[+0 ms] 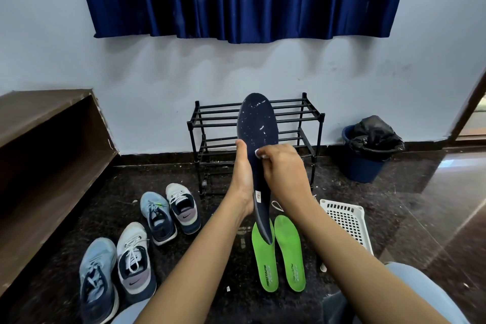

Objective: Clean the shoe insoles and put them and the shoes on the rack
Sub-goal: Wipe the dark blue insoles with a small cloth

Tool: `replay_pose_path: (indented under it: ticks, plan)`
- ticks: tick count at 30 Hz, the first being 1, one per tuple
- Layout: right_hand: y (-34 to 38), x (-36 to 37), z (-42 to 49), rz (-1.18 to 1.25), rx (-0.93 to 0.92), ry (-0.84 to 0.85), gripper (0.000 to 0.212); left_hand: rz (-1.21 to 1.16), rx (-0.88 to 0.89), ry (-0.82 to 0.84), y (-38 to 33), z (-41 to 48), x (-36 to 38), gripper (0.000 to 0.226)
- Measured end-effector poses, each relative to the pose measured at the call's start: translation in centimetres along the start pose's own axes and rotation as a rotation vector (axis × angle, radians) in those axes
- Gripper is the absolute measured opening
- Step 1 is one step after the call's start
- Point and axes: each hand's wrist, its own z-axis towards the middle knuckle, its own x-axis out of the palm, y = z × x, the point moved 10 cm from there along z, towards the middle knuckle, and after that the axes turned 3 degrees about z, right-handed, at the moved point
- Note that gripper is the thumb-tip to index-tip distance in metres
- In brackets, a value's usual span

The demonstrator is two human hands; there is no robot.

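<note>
I hold a dark navy insole (257,123) upright in front of me; white specks dot its surface. My left hand (243,179) grips its left edge from behind. My right hand (282,171) pinches a small white wad (260,153) against the insole's middle. Two green insoles (264,258) lie side by side on the dark floor below. Several sneakers stand at the left: a blue one (98,279), a white one (134,258), another blue one (157,218) and another white one (184,208). The black shoe rack (207,123) stands bare against the wall behind the insole.
A white perforated plastic basket (349,221) lies on the floor at the right. A blue bin with a black liner (368,150) stands by the wall. A brown wooden bench (44,139) runs along the left. Small debris is scattered on the floor.
</note>
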Motion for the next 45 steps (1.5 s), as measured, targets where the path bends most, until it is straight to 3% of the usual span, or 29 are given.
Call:
replay_pose_path:
  ticks: [6, 10, 14, 21, 30, 39, 45]
  plan:
    - [0.1, -0.8, 0.2, 0.008, 0.004, -0.048, 0.021, 0.001, 0.02, 0.017, -0.7, 0.1, 0.2, 0.062]
    - [2.3, 0.9, -1.3, 0.007, -0.095, 0.054, 0.023, 0.044, 0.109, -0.094, -2.4, 0.5, -2.1, 0.062]
    - [2.6, 1.7, -1.5, 0.0, -0.108, 0.089, 0.023, 0.037, 0.157, -0.097, -2.6, 0.4, -2.4, 0.061]
    - [0.1, -0.4, 0.1, -0.028, 0.011, -0.036, 0.021, 0.004, 0.096, 0.007, -0.9, -0.1, 0.3, 0.052]
    - [2.5, 1.5, -1.6, 0.006, -0.07, 0.048, 0.024, 0.023, 0.151, -0.065, -2.2, 0.2, -1.6, 0.056]
    - [-0.1, -0.3, 0.0, 0.015, 0.02, -0.021, 0.021, -0.034, 0.074, 0.029, -0.3, 0.0, 0.9, 0.052]
    - [2.4, 0.3, -1.3, 0.072, -0.068, 0.006, 0.023, 0.012, 0.125, -0.039, -1.5, 0.6, -1.0, 0.058]
